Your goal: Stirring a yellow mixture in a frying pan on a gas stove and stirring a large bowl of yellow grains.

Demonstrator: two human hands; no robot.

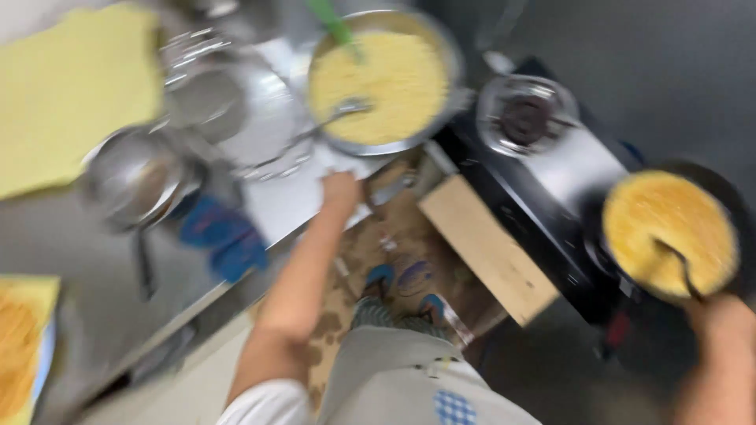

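Observation:
The picture is motion-blurred. My left hand rests on the steel counter edge, just below a large steel bowl full of pale yellow batter with a ladle lying in it. My right hand grips the handle of a dark utensil that reaches into a black pan holding a round yellow omelette-like layer. The pan sits on the near burner of a black stove.
An unused burner lies at the stove's far side. Steel bowls, plates, a blue cloth and a yellow sheet crowd the counter. A wooden board leans beside the stove. My feet stand on the floor.

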